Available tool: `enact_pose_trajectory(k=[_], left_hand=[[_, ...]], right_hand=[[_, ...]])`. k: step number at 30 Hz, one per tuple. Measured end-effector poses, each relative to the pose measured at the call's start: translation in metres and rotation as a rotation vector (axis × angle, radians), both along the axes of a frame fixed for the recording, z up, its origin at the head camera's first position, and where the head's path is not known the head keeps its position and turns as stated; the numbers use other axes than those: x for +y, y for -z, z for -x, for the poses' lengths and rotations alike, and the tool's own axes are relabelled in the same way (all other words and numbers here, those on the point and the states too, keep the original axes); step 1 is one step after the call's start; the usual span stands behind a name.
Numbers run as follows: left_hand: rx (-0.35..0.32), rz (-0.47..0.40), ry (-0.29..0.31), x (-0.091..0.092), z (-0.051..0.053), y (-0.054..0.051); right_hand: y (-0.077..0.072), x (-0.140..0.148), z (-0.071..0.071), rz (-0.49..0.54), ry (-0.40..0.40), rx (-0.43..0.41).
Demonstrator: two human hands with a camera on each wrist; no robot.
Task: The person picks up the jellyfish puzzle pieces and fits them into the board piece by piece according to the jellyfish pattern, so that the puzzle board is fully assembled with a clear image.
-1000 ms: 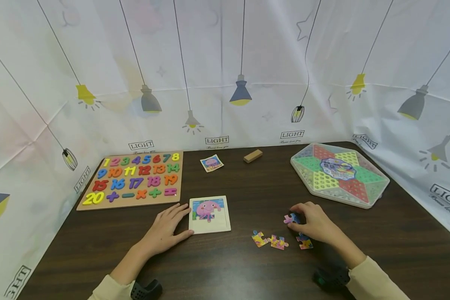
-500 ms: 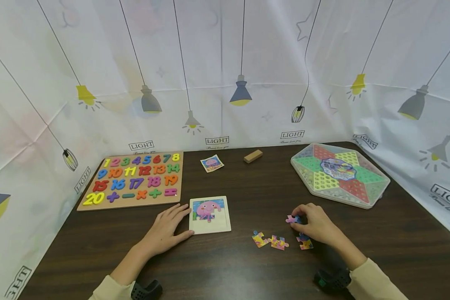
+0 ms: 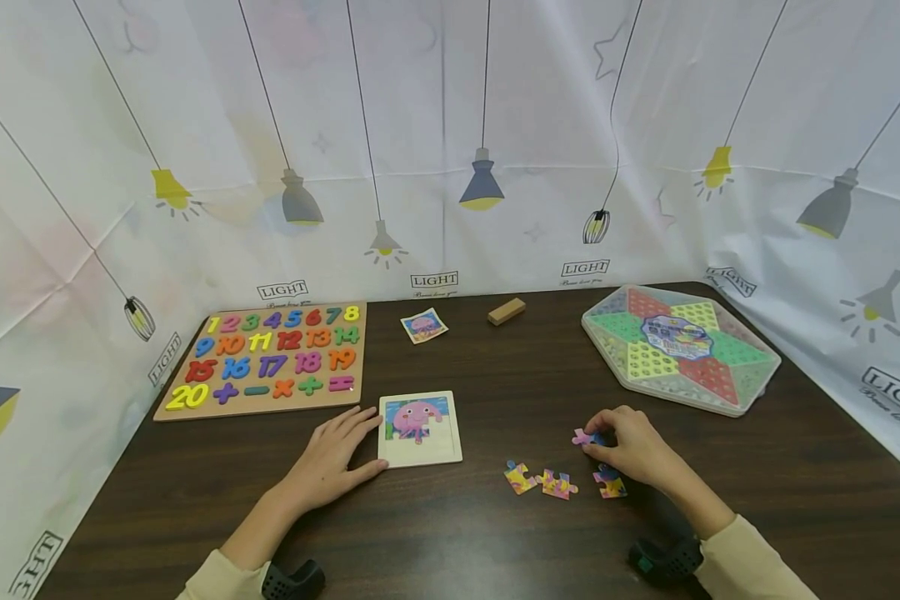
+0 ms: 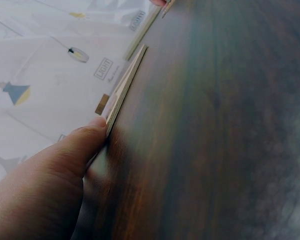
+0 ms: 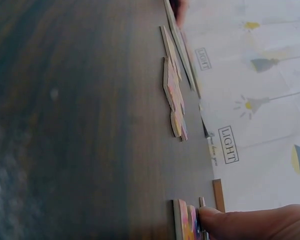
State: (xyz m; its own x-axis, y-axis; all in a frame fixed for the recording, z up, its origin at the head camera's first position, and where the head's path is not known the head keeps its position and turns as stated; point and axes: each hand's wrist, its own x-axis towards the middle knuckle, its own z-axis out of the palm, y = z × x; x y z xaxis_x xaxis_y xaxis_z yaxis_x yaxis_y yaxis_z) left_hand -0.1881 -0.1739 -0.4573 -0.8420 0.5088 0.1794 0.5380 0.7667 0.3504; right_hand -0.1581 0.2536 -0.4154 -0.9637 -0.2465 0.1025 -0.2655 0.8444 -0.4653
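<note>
A square wooden puzzle tray [image 3: 420, 454] lies mid-table, its upper part filled with pieces of a pink octopus picture. My left hand [image 3: 328, 462] rests beside the tray's left side, with thumb and fingertips touching its edge. In the left wrist view the thumb [image 4: 82, 142] meets that edge; the other fingers are hidden. My right hand [image 3: 630, 446] pinches a pink and blue puzzle piece [image 3: 581, 437] between thumb and fingers. Just below that hand lies a blue and yellow puzzle piece [image 3: 610, 485]. Two yellow and pink puzzle pieces [image 3: 557, 486] lie left of it.
A number board [image 3: 262, 358] stands back left. Behind the tray lie a small octopus picture card [image 3: 423, 327] and a wooden block [image 3: 506, 312]. At the back right is a hexagonal board game box [image 3: 678, 350]. A printed cloth [image 3: 540, 100] hangs behind the table.
My right hand has shifted slightly to the right with the pinched piece, which has turned a little. The left hand and the tray stay where they were.
</note>
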Motion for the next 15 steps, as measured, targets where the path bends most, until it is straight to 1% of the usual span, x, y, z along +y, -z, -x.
enact_pose_trajectory(k=[4, 10, 15], left_hand=[[0.005, -0.004, 0.002, -0.0002, -0.0003, -0.0004], [0.012, -0.001, 0.001, -0.0005, -0.0004, 0.0005], [0.009, -0.004, 0.002, -0.0003, -0.0001, 0.0008]], right_hand=[[0.0009, -0.0003, -0.0006, 0.001, 0.003, 0.025], [0.0049, -0.0015, 0.0005, 0.013, -0.029, 0.087], [0.0061, -0.0024, 0.0016, 0.025, -0.029, 0.094]])
